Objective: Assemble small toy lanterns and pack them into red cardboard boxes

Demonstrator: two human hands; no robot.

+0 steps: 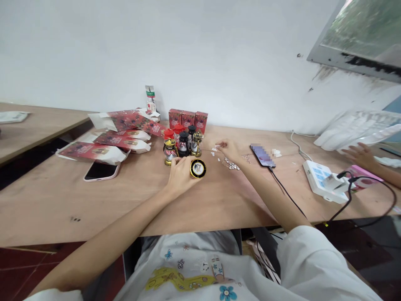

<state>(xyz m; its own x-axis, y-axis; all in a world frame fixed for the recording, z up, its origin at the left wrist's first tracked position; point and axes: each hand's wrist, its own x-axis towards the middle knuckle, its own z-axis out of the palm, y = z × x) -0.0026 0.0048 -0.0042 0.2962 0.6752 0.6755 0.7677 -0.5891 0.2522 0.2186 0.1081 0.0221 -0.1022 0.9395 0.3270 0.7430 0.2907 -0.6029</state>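
The left hand (181, 173) has its fingers wrapped round a gold-rimmed lantern (198, 168) over the counter (203, 209), seen base-on, long axis apparently pointing away. The right hand (228, 149) lies farther right — fingers curled beside white scraps (214, 149), grip impossible to tell.

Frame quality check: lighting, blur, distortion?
Head view throughout: bright, diffuse light, soft shadow near the right forearm; wide-angle stretch toward the edges; mosaic blocks over the cabled phone; lantern base in the left hand fairly crisp, its markings too small to read; co-worker's hand softer.
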